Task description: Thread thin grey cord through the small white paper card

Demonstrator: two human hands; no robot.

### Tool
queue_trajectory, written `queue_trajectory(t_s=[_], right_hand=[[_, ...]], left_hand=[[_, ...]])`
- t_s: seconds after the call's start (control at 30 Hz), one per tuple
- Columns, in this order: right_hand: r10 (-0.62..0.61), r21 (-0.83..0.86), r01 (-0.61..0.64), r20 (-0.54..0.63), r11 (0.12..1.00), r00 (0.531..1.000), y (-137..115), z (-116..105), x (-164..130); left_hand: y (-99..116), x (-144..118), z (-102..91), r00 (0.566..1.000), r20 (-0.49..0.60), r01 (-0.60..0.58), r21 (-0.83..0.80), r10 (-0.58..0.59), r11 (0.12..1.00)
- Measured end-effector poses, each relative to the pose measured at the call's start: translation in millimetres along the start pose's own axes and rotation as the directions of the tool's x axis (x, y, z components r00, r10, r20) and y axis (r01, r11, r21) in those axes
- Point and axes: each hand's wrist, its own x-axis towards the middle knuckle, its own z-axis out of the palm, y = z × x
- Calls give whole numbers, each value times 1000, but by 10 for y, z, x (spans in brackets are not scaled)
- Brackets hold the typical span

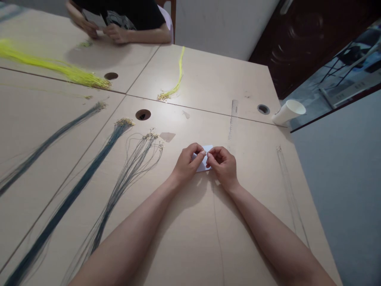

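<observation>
My left hand [190, 159] and my right hand [222, 163] meet in the middle of the table, fingertips almost touching. Each hand is closed, with thumb and forefinger pinched together. A thin dark cord [217, 226] runs from the front of the table up to the fingers of my right hand. Whatever lies in the left pinch is too small to make out. Under both hands is a small white card [204, 165], partly covered by the fingers.
To my left lie bundles of dark cords [89, 171] with gold-coloured ends, and a looser bundle [119, 178]. Yellow cords [59, 69], a clear ruler [233, 117] and a white cup [288, 112] lie farther off. Thin cords [287, 178] lie right. A person [119, 24] sits opposite.
</observation>
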Motion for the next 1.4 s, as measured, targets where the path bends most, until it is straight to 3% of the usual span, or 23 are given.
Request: queue_trajectory(t_s=[0.9, 1.4], right_hand=[[92, 118, -100, 69, 988, 993, -31, -27, 39], [90, 177, -95, 35, 980, 995, -11, -21, 32]], left_hand=[[-31, -3, -8, 999, 37, -40, 55, 38, 998], [-10, -7, 3, 1000, -23, 3, 2, -3, 1000]])
